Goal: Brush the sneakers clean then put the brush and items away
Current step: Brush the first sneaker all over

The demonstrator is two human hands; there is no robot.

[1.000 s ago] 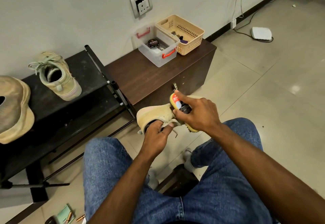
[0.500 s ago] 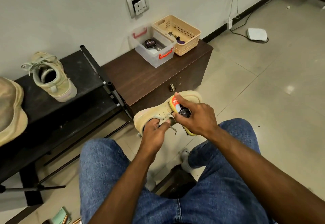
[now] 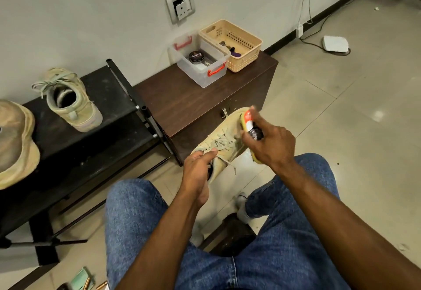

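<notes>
Tiled floor (image 3: 341,130) and a pale wall frame the scene; a dark wooden surface (image 3: 193,98) stands at centre, a black shoe rack (image 3: 91,144) at left. Brushing appears to be under way, not finished: the left hand (image 3: 198,171) grips the heel opening of one sneaker (image 3: 222,144) held at frame centre above the knees, fingers curled over its collar, while the right hand (image 3: 271,144) is closed round a brush (image 3: 248,123) laid against the shoe's side near the toe (blurred, so the bristle contact cannot be told exactly). The held sneaker's long axis runs from lower left to upper right of the frame, toe toward the upper right, laces facing up. A second sneaker (image 3: 73,103) stands on the rack at left, heel opening toward the camera; whether it has been cleaned cannot be told. Still to do, by this judgement: finishing the brushing, then stowing the brush and items, presumably in the clear box (image 3: 200,62) or the basket (image 3: 237,44) on the surface at upper centre.
</notes>
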